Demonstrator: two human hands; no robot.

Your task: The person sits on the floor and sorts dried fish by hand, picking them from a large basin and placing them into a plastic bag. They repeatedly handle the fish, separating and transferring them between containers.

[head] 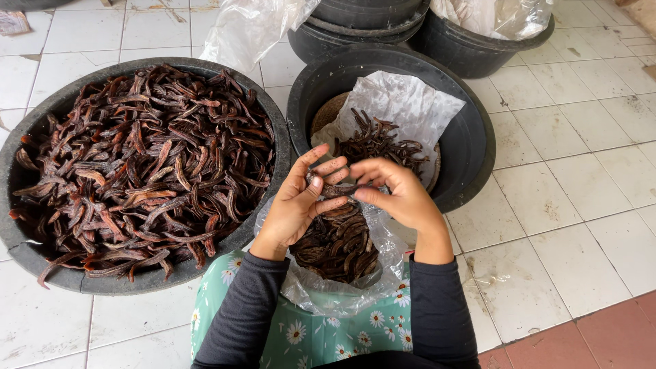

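Black plastic forms the largest item, a wide basin (20, 249) heaped with dark dried pods, set left within arm's reach. A smaller black tub (471, 147), lined with clear sheet, stands ahead holding a small pile. A clear bag (342, 297) of pods rests on the lap, mouth open directly beneath the hands. Left hand (295, 205) and right hand (403, 195) meet, fingertips pinching one pod (336, 188) between them above the bag.
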